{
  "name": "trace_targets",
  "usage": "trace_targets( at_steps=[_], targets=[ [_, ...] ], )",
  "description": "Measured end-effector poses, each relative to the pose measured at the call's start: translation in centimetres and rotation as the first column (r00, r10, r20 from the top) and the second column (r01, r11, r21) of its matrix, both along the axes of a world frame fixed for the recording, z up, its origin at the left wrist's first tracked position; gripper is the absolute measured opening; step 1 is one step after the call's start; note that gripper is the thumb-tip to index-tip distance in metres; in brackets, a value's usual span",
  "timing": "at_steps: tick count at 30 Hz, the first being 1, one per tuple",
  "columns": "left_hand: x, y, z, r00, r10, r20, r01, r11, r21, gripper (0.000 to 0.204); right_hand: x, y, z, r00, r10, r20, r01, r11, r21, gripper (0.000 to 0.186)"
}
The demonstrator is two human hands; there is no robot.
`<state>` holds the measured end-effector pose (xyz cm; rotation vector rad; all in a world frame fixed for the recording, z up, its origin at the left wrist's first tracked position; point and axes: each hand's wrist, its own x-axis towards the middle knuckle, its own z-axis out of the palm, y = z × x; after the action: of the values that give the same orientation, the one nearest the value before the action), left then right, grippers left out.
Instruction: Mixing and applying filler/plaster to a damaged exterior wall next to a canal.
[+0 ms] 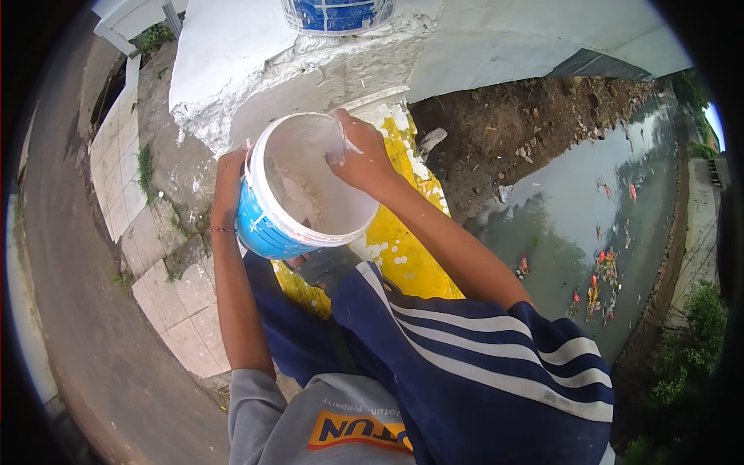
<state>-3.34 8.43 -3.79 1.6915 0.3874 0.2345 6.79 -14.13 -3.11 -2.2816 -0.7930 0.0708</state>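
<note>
A blue plastic bucket (267, 221) with a white rim is tilted in front of me, its mouth turned toward me. Pale paste or paint residue (298, 194) coats its inner wall and bottom. My left hand (232, 174) grips the bucket's left side, just below the rim. At the far right of the mouth, my right hand (363, 155) is closed, with its fingers curled over and inside the rim. A whitish patch shows between thumb and fingers; I cannot tell whether it is a held thing or paint on the skin.
A second blue-and-white bucket (339, 15) stands on the rough white ledge (225, 70) ahead. Beneath me runs a yellow-painted wall top (403, 248). A water channel (558, 232) with floating litter lies below at right. Paving tiles (182, 310) and a road (70, 271) are at left.
</note>
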Motion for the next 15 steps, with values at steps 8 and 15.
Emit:
trace_targets(
  at_steps=[8, 15],
  targets=[
    [0.1, 2.9, -3.2, 0.999, -0.002, 0.038, 0.000, 0.997, 0.076, 0.042, 0.2, 0.0, 0.0, 0.998, -0.028, -0.060, 0.035, 0.992, 0.120, 0.055],
    [0.9, 1.5, -0.3, 0.977, -0.154, -0.148, 0.164, 0.985, 0.056, 0.046, 0.0, -2.2, -0.3, 0.967, -0.098, -0.234, 0.121, 0.989, 0.084, 0.048]
  ],
)
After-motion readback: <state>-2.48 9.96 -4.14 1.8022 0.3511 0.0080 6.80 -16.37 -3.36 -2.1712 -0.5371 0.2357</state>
